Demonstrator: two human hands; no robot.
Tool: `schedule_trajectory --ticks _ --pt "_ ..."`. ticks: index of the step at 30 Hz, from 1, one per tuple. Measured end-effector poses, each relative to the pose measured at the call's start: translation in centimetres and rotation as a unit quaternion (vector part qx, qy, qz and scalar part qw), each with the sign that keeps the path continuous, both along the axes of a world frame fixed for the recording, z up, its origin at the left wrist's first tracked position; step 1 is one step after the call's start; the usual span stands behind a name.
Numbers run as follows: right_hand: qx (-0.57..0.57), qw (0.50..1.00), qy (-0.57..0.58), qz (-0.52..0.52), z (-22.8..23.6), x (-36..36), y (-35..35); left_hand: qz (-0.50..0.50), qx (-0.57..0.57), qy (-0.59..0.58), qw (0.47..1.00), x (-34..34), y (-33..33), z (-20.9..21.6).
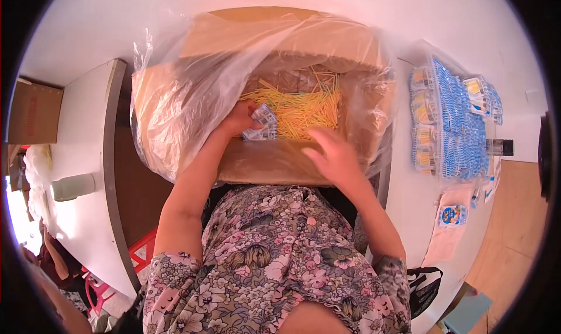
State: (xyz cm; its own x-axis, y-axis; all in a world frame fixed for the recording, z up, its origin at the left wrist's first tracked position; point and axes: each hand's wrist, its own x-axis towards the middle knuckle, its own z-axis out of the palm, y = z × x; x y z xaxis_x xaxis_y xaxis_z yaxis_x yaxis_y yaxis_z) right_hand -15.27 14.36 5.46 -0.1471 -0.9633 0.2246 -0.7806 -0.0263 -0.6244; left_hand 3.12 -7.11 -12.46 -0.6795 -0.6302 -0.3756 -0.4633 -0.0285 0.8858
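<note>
Floral-printed garment fabric in grey, pink and black [257, 234] lies nearest the camera, below both hands. Beyond it, the left hand [236, 120] pinches a small blue-and-white striped plastic packet [263, 128] over thin yellow and green sticks [310, 109] in a brown cardboard box [274, 158]. Right of the packet, the blurred right hand [336, 154] hangs by the box's near wall, thumb and fingers spread, nothing seen between them.

A light pinch near the packet's edge should spare its thin film; slim sticks like these probably snap less if met side-on. Loose clear plastic sheeting [163, 118] beside the left forearm could snag, so the wrist is best kept off it. Well right of the right hand, similar striped packets [459, 123] fill a clear plastic tray on a white counter [406, 217].
</note>
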Motion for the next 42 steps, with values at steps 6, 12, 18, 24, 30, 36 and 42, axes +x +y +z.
schedule_trajectory --ticks 6,12,18,24,30,36,42 --pt "0.189 0.971 -0.146 -0.009 -7.8 0.3 -7.2 -0.090 0.146 0.149 0.974 -1.7 2.2 7.8" --pt "0.212 0.912 -0.349 -0.031 -9.3 0.9 -7.6 -0.012 0.189 0.098 0.977 -0.6 2.7 9.9" --pt "0.266 0.848 -0.448 -0.094 -10.1 1.2 -8.1 0.000 0.124 0.020 0.992 -1.0 3.1 7.8" --pt "0.306 0.866 -0.389 -0.064 -10.8 0.6 -8.1 0.023 0.003 0.057 0.998 -0.7 2.5 0.4" --pt "0.339 0.925 -0.170 0.025 -14.3 0.6 -8.7 0.099 -0.340 -0.028 0.935 0.6 1.2 0.6" --pt "0.343 0.907 0.193 -0.147 -13.1 -5.7 -9.1 0.181 -0.049 -0.122 0.975 -1.4 2.8 12.7" --pt "0.359 0.877 0.293 -0.129 -15.1 -8.2 -9.4 0.180 -0.010 -0.107 0.978 -1.9 2.1 13.7"
